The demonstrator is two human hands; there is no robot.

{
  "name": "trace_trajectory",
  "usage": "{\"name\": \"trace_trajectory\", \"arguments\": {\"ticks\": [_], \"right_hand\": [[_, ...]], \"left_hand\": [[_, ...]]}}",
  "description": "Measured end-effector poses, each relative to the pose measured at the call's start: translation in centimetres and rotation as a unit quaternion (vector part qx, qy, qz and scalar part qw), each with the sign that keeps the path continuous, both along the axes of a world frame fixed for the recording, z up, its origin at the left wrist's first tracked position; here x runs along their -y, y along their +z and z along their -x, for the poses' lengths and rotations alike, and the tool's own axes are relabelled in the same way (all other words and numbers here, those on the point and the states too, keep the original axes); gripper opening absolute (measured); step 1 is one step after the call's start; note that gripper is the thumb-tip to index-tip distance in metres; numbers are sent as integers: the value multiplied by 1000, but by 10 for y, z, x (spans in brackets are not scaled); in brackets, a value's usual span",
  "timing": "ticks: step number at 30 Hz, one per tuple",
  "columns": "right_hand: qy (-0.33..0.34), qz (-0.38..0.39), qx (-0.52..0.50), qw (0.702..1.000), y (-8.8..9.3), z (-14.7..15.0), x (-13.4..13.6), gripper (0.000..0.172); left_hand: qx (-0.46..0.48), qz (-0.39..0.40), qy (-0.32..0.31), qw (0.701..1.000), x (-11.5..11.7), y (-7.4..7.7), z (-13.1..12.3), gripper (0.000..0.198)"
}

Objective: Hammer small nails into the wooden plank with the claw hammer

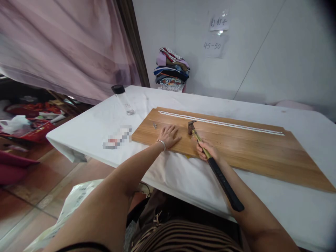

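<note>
A long wooden board (249, 150) lies on the white-covered table (94, 129). A pale strip (223, 123) runs along the board's far edge. My left hand (169, 135) rests flat on the board's left end, fingers together and stretched out, holding nothing. My right hand (207, 151) is wrapped round the shaft of a hammer (210, 159) with a yellow neck and black grip; the hammer's metal head (191, 126) sits on or just above the board, right of my left hand. A few small metal nails (155, 125) lie on the board, left of my left hand.
A clear bottle with a black cap (123, 99) stands on the table's left part. A blurred small object (117, 137) lies near the board's left end. Folded clothes (171, 70) are stacked against the wall. A pink curtain (65, 49) hangs at left above floor clutter.
</note>
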State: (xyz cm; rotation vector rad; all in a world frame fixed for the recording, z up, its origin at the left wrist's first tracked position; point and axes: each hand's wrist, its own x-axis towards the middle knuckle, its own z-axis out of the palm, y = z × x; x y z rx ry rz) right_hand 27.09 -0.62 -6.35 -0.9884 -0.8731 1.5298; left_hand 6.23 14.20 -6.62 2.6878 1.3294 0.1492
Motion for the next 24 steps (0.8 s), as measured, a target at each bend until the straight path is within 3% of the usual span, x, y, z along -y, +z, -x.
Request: {"name": "trace_trajectory", "arguments": {"ticks": [24], "right_hand": [[-1,-2,0,1000,0,-1,1,52]], "left_hand": [[8,6,-4,1000,-2,-3,1,59]]}}
